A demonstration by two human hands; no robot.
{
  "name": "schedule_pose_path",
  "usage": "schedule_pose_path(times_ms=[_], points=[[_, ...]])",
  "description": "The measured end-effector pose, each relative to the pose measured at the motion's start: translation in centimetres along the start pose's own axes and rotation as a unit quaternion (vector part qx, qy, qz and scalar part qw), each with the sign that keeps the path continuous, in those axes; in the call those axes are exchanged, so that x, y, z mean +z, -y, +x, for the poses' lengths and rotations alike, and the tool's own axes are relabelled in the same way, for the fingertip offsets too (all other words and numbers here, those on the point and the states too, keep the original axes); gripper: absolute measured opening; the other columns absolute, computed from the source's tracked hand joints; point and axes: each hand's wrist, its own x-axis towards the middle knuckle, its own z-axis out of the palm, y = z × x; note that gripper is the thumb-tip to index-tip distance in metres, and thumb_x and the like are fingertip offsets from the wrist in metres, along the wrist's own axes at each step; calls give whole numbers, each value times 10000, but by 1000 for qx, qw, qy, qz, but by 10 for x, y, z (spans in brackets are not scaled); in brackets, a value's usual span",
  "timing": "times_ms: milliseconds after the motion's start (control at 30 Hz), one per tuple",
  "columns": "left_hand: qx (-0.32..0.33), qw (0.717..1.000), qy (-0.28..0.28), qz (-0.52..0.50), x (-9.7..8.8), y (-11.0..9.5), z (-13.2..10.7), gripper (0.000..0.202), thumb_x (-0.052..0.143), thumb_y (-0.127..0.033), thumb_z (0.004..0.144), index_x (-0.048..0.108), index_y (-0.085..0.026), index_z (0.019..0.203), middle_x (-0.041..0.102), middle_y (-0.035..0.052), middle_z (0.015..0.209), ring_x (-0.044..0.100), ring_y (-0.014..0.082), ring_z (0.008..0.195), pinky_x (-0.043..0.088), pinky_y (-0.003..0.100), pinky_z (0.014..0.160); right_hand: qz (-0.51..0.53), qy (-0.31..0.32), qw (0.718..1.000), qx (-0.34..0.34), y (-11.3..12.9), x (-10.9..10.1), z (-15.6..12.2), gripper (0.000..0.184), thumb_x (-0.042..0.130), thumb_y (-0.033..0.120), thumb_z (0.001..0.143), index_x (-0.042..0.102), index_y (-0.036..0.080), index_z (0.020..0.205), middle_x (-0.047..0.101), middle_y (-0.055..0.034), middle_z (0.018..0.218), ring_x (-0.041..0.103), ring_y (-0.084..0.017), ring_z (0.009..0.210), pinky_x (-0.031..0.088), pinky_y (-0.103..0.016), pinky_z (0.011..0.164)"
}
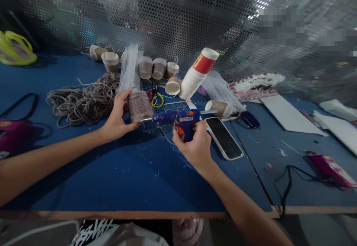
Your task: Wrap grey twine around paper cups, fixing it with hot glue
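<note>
My left hand (120, 117) is closed around a paper cup wrapped in grey-brown cord (140, 106), with white mesh showing behind it. A blue hot glue gun (188, 121) with an orange trigger sits in my right hand (196, 143). Its metal nozzle points left and meets the lower right edge of the wrapped cup; I cannot tell whether they touch. From the cup a thin strand of cord (164, 132) trails over the table below the gun. To the left of the cup lies a loose heap of the same cord (83, 99).
Several cord-wrapped cups (145, 67) stand at the back beside a leaning stack of paper cups (195, 77). Yellow-handled pliers (157, 100) lie behind the gun. A phone (224, 138) rests right of my right hand. White boards (290, 114) and a purple pouch (331, 168) lie farther right.
</note>
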Motion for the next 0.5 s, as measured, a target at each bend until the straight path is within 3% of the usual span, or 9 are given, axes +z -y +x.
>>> schedule_pose_path(times_ms=[500], points=[[-8, 1000, 5, 5, 0, 1, 0, 927, 791, -286, 711, 277, -307, 1483, 351, 130, 1434, 527, 317, 1266, 558, 479, 1008, -13, 24, 1000, -10, -2, 3, -4, 285, 606, 332, 816, 356, 257, 931, 583, 7, 719, 635, -189, 562, 491, -297, 464]])
